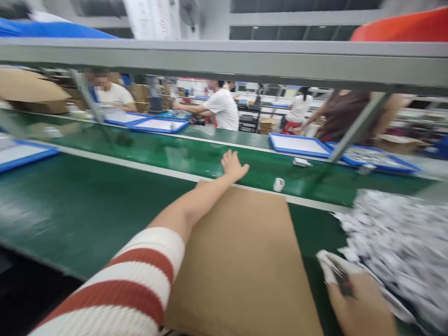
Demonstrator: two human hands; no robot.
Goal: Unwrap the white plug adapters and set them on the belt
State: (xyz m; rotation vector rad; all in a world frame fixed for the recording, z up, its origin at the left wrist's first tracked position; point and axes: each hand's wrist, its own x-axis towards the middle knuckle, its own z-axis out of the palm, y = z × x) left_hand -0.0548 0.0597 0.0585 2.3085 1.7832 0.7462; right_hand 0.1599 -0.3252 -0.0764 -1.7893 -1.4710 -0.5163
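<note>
My left hand (234,165) reaches out over the green belt (206,161) with its fingers spread and nothing in them. Below that forearm lies a flat brown cardboard sheet or box top (245,261). To the right of the hand, a small white plug-like piece (279,185) sits on the belt, and another white adapter with prongs (301,162) lies farther back. My right hand (364,298), smeared by motion, is at the lower right. White material covers its fingertips, and something dark shows between the fingers, too blurred to name. A heap of crumpled white pieces (402,242) lies beside it.
A grey metal beam (224,60) crosses above the belt on slanted posts. Blue-rimmed trays (299,144) line the far side, and another tray (28,156) is at the left. Several people work beyond. An open carton (31,93) stands at the far left.
</note>
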